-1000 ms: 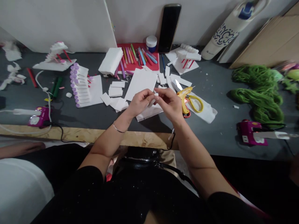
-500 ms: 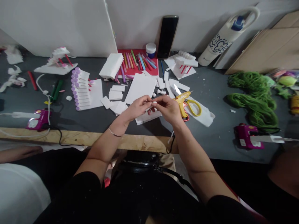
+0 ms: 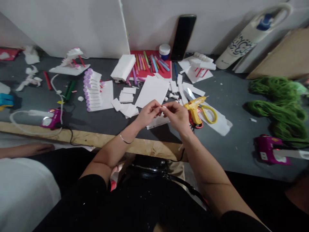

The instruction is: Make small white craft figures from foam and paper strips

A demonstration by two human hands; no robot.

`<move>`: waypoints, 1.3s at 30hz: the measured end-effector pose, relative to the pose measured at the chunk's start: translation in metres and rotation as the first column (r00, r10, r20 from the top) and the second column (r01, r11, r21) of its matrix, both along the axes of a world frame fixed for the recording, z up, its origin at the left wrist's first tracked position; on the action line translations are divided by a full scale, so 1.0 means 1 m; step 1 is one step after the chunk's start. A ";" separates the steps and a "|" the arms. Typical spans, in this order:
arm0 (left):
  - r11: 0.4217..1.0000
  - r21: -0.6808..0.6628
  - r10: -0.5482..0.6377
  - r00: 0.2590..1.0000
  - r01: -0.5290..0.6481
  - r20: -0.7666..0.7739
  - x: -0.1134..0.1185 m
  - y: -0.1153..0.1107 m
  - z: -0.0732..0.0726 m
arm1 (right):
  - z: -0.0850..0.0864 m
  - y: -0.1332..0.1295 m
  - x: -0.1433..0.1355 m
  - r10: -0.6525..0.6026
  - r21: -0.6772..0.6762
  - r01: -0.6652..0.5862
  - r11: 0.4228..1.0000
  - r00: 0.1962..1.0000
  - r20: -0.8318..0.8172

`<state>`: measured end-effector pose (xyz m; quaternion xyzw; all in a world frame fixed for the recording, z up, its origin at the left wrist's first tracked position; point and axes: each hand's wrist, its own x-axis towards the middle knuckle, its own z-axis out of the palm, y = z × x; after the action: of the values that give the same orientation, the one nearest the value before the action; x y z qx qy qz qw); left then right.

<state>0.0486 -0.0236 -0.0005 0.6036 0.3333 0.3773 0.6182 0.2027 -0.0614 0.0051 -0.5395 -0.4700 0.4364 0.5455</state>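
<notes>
My left hand (image 3: 150,113) and my right hand (image 3: 177,116) meet fingertip to fingertip over the front of the table. Between their pinched fingers is a small white piece (image 3: 164,108), mostly covered, too small to name further. Below them lies a white sheet stack (image 3: 158,121), partly hidden by the hands. Just beyond is a larger white board (image 3: 153,91). Right of my right hand rest a yellow glue gun (image 3: 195,109) and yellow-handled scissors (image 3: 209,114). Small white rectangles (image 3: 127,96) lie to the left.
Pastel sticks (image 3: 147,62) lie on a red sheet, with a white-lidded jar (image 3: 164,51) and a phone (image 3: 183,37) behind. White models with red posts (image 3: 202,71) stand around. Green yarn (image 3: 272,96), a bottle (image 3: 241,45) and purple power sockets (image 3: 267,149) are right. Another person's arm (image 3: 29,149) is left.
The view has turned slightly left, so the table's things sit farther right. Both hands stay together at the small white piece, with fingers shifted a little.
</notes>
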 end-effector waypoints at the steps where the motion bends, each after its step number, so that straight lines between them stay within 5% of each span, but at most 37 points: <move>1: 0.994 0.107 0.016 0.999 -0.012 -0.037 0.000 -0.002 -0.001 | -0.001 0.000 0.001 0.009 -0.009 -0.010 1.000 0.999 -0.034; 9: 0.797 0.602 0.213 0.912 0.046 -0.351 -0.002 -0.010 -0.013 | -0.005 0.001 0.004 0.003 -0.032 -0.007 0.999 0.994 -0.113; 14: 0.708 0.694 0.289 0.843 0.130 -0.453 -0.001 -0.007 -0.018 | -0.007 0.003 0.005 0.024 -0.057 -0.035 0.998 0.983 -0.181; 18: 0.717 0.691 0.325 0.830 0.096 -0.452 0.005 -0.007 -0.011 | -0.006 0.005 0.005 -0.005 -0.081 -0.012 0.997 0.978 -0.208; 21: 0.809 0.587 0.291 0.890 -0.033 -0.352 0.007 -0.003 -0.009 | -0.006 0.006 0.004 0.008 -0.067 -0.019 0.998 0.985 -0.171; 26: 0.968 0.169 0.191 0.981 -0.183 -0.031 0.002 0.016 -0.017 | -0.013 0.009 0.003 0.050 0.000 -0.050 0.999 0.994 -0.100; 33: 0.973 -0.185 0.178 0.960 -0.139 0.215 -0.001 0.026 -0.021 | -0.013 0.005 -0.001 -0.010 0.053 0.008 0.999 0.999 0.041; 39: 0.963 -0.257 0.152 0.951 -0.080 0.271 0.011 0.011 -0.020 | -0.013 0.005 -0.006 -0.016 0.023 0.016 1.000 0.999 -0.030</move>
<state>0.0595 -0.0126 -0.0209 0.4412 0.3186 0.4535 0.7059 0.1971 -0.0563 -0.0076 -0.5302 -0.4626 0.4345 0.5622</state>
